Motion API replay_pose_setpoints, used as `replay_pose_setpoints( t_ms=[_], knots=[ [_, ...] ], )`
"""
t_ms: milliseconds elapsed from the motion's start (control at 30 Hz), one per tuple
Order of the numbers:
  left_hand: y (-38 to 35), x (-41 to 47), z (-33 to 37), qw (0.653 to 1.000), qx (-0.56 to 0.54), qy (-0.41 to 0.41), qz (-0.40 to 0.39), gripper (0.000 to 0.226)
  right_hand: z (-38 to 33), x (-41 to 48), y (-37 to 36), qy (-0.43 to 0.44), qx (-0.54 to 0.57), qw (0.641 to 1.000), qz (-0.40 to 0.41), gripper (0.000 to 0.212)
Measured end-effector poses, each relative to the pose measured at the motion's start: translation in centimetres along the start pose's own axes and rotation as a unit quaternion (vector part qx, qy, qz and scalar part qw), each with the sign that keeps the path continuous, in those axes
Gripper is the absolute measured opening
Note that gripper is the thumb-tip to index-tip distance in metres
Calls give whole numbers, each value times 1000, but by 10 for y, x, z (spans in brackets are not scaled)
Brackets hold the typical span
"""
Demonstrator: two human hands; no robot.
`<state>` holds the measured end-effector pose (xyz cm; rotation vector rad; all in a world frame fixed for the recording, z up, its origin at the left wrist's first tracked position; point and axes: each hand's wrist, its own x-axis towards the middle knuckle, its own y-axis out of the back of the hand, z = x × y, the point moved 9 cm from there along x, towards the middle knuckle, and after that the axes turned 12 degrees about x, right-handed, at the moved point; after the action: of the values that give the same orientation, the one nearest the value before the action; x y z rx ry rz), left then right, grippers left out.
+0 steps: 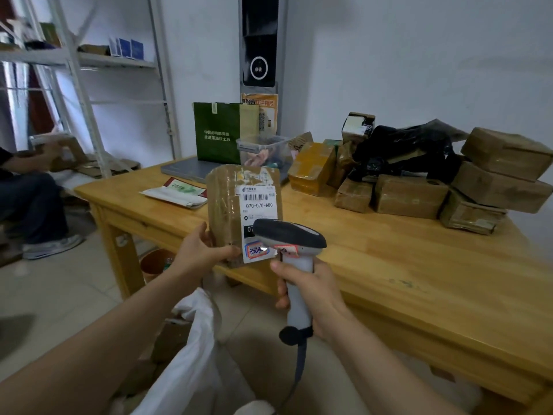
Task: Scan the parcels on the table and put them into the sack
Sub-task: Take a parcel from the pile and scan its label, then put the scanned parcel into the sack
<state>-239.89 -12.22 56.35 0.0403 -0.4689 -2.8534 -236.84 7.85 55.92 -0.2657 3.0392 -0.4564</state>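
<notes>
Here we hold the parcel (236, 211) upright above the table (389, 265) edge, left hand (200, 250) gripping its lower corner, right hand (311, 292) wrapped round the scanner (288, 238), which we should aim squarely at the barcode, with the sack (194, 339) waiting below.

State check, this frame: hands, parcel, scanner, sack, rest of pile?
left hand, grips parcel at its lower edge
parcel, upright, off the table, label facing camera
right hand, grips scanner handle
scanner, aimed at label
sack, below the hands, slack
remaining parcels, stacked on table
</notes>
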Motion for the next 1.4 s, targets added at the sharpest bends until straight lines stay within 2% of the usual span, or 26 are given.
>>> replay_pose_setpoints(
  t_ms=[167, 667, 1400],
  knots=[
    [4, 10, -2, 999, 42, -21, 5, 86, -2, -3, 1, -1, -2, 1000, 19, 9],
    [1, 24, 0, 995, 69, -64, 12, 80, -21, 0, 16, 50, -83, 994, 53, 10],
    [1, 32, -4, 996, 61, -66, 12, 84, -26, 1, 14, 63, -99, 992, 54, 9]
  ],
)
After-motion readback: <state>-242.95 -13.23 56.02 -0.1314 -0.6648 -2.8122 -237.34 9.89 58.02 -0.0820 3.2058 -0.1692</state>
